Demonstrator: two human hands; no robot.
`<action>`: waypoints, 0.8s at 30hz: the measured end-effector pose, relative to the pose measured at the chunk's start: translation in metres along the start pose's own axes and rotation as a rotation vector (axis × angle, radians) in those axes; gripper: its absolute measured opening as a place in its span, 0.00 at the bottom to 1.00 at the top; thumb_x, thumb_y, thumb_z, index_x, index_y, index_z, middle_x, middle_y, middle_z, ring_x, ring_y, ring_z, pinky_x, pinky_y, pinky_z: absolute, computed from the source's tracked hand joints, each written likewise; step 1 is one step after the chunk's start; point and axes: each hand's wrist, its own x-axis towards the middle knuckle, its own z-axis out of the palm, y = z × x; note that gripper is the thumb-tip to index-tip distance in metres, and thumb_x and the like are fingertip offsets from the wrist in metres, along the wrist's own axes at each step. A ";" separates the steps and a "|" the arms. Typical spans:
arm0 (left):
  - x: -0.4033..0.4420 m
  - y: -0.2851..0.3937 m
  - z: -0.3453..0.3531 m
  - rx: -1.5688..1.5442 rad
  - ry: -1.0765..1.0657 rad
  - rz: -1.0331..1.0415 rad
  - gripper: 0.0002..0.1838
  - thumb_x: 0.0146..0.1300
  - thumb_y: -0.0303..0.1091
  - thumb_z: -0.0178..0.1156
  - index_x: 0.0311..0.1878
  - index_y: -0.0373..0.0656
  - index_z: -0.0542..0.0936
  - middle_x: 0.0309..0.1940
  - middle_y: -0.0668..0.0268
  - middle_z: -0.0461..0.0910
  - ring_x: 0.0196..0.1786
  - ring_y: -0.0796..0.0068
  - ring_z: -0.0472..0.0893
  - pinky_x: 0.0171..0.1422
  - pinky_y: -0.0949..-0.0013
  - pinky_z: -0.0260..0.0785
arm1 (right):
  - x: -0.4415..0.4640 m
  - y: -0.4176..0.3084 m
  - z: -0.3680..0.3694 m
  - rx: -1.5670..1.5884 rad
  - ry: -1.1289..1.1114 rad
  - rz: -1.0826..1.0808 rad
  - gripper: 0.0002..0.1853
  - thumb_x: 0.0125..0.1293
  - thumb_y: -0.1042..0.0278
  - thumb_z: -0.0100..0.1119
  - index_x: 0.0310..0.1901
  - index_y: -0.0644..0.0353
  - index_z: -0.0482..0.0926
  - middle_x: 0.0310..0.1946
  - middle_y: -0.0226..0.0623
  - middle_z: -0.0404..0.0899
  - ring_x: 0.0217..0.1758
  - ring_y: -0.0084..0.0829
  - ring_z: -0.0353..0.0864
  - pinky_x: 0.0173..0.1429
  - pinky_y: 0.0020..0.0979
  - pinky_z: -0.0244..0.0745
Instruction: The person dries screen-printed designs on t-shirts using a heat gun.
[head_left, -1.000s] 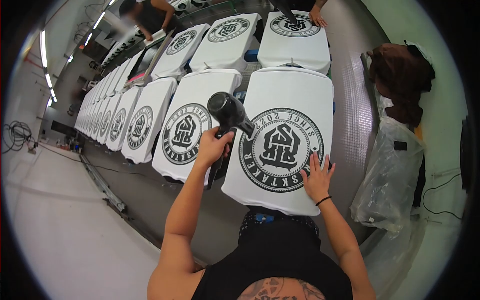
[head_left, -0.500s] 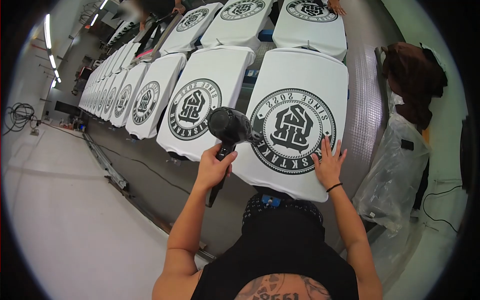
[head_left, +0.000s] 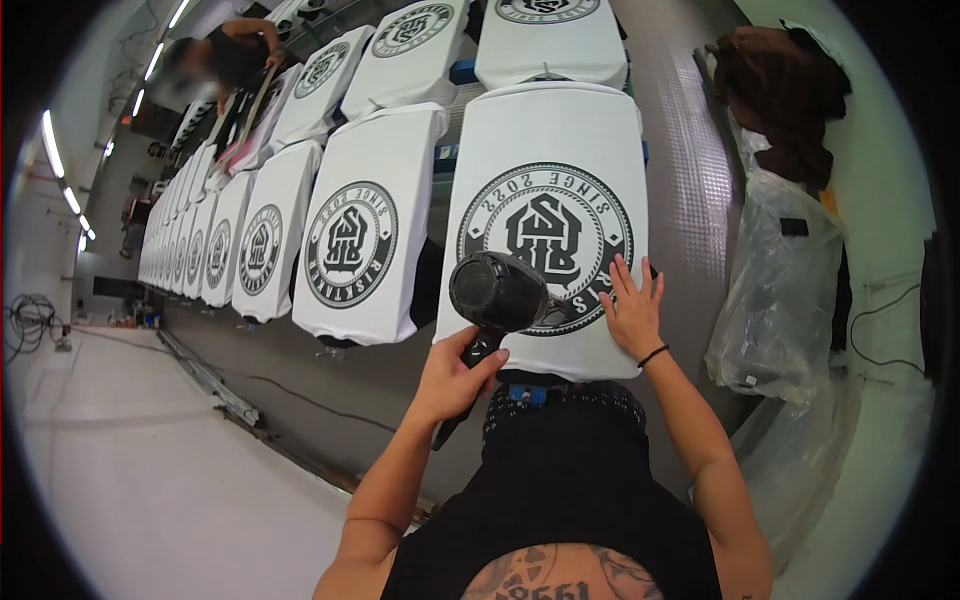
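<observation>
My left hand (head_left: 462, 372) is wrapped around the handle of a black hair dryer (head_left: 497, 292). Its nozzle points right, over the lower part of the round black print on a white T-shirt (head_left: 545, 120) stretched flat on a board in front of me. The dryer's body covers part of that print's lower left. My right hand (head_left: 632, 312), with a dark band at the wrist, lies with fingers spread on the shirt at the print's lower right edge. To the left, a second white T-shirt (head_left: 375, 150) with the same print lies on its own board.
A long row of printed white shirts (head_left: 262, 245) on boards runs off to the left, with a second row behind. A co-worker (head_left: 240, 55) stands at the far left. Clear plastic sheeting (head_left: 775, 300) and a dark brown cloth (head_left: 780, 85) lie at the right.
My left hand and the hair dryer have moved right and down, over the print's lower left. The camera's view has shifted, bringing the co-worker further into view. My right hand stays on the shirt.
</observation>
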 end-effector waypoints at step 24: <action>0.144 0.091 0.073 0.164 -0.200 0.193 0.14 0.67 0.37 0.68 0.41 0.33 0.81 0.16 0.68 0.78 0.17 0.81 0.76 0.22 0.74 0.67 | -0.011 -0.006 -0.011 0.082 0.182 0.108 0.30 0.73 0.52 0.54 0.71 0.59 0.71 0.78 0.31 0.63 0.82 0.54 0.49 0.81 0.66 0.34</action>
